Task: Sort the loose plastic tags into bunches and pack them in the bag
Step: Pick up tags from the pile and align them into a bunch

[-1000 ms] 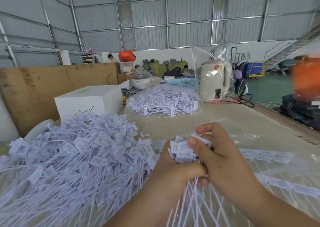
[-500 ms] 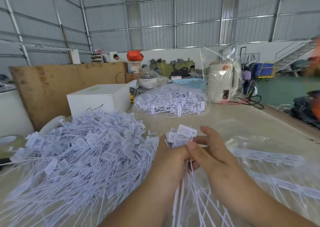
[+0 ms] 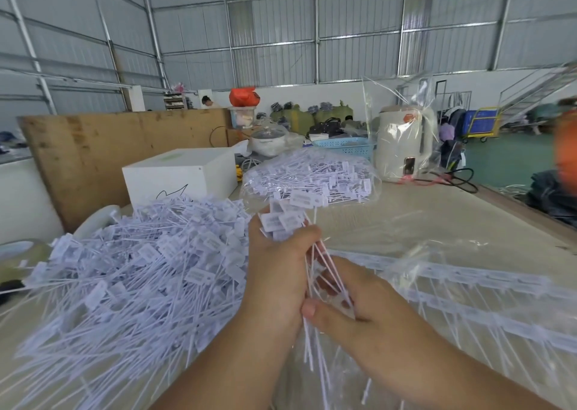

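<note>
Gripping a bunch of white plastic tags (image 3: pixel 285 219) near their heads, the left hand (image 3: pixel 278 272) holds them above the table (image 3: pixel 437 219), while the right hand (image 3: pixel 352 309) curls around their thin tails. Loose tags (image 3: pixel 131 272) are heaped to the left; a clear bag (image 3: pixel 468 288) lies to the right.

No readable text; print on tags (image 3: pixel 299 198) too blurred (white box (image 3: pixel 181 175) bears only a squiggle).

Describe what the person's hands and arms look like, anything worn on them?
Both are bare. The left hand and right hand wear no gloves, and no rings, watch or bracelets show. Both forearms are uncovered to the frame's bottom edge, with no sleeve in view. The right thumbnail looks short and unpainted.
</note>
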Demonstrator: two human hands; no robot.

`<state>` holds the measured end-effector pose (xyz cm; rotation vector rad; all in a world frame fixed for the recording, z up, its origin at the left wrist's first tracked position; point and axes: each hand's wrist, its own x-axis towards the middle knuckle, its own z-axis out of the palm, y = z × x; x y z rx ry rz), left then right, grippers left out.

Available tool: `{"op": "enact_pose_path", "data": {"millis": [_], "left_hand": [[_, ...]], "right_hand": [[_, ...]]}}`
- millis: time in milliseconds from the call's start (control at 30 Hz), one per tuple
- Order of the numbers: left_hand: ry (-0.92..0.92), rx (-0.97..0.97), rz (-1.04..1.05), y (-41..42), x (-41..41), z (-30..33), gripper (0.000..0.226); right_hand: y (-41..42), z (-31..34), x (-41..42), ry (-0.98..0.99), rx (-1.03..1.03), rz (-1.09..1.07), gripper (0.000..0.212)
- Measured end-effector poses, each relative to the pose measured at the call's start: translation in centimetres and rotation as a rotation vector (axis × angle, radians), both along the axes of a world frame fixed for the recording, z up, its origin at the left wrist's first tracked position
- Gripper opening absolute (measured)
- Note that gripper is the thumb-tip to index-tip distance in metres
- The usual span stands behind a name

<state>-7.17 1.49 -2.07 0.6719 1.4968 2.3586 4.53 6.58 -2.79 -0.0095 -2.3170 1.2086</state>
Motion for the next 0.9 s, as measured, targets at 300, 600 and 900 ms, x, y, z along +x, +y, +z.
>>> {"op": "enact_pose_path", "data": {"millis": [300, 600, 900], "left_hand": [[0.336, -0.213, -0.173, 0.9, 0.5, -1.8, 0.051], [0.376, -0.363, 0.086, -0.8, -4.1, 0.2, 0.055], [0.872, -1.180, 0.503, -2.7, -7.3, 0.2, 0.065]], "right_hand": [[0.1, -1.6, -0.8, -0.124, -0.159, -0.069, 0.030], [1.0, -1.2, 0.1, -0.164, 0.216, -0.246, 0.019], [0.6, -1.3, 0.2, -0.408, 0.778, -0.336, 0.031]]}}
